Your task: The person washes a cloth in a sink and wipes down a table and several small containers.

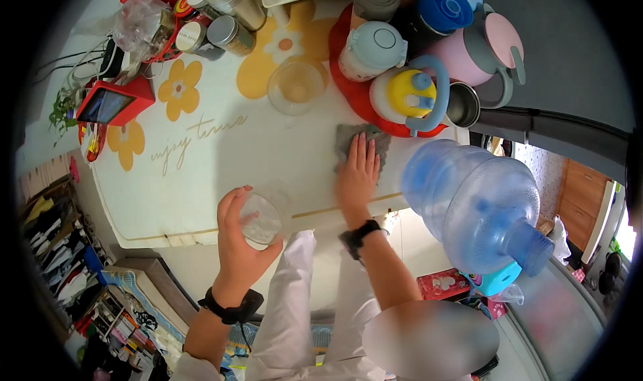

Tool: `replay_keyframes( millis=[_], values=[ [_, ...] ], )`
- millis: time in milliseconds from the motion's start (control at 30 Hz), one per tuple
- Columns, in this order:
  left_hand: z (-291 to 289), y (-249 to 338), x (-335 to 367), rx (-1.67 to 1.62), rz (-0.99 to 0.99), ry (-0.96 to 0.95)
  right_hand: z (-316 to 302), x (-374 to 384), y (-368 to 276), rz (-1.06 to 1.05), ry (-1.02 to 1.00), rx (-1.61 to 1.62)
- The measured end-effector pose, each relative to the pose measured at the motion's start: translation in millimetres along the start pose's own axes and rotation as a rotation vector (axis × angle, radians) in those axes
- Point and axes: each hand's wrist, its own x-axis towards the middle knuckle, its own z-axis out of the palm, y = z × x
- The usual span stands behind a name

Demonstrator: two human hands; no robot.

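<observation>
My left hand (234, 240) curls its fingers and thumb round a clear cup (263, 219), held over the front edge of the white table (201, 207). The cup's outline is slightly blurred. On the right part of the tabletop, my right hand (358, 170) lies flat on a grey cloth (345, 136), fingers stretched forward and fairly close together. Part of the cloth is hidden under the palm. Farther back stands a clear round bowl (295, 87), over a printed yellow flower.
A big blue water jug (469, 193) lies at the right edge. Several bottles and a yellow-topped kettle (408, 96) crowd a red mat (341, 59) behind it. Spice jars (231, 36) stand at the back left, near a red-framed screen (114, 103).
</observation>
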Motion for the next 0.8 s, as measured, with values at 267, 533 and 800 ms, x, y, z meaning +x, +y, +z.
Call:
replay_keyframes(
  millis=[267, 533, 800],
  values=[
    [-4.1, 2.3, -1.7, -0.028, -0.041, -0.024, 41.3, -76.9, -70.7, -0.265, -0.435, 0.564],
    [-16.3, -7.9, -5.9, -0.065, -0.027, 0.049, -28.8, -22.6, 39.7, -0.124, -0.233, 0.099],
    [-47.7, -25.2, -11.7, -0.071, -0.06, 0.033, 10.1, -88.1, -76.3, 0.246, -0.412, 0.042]
  ],
)
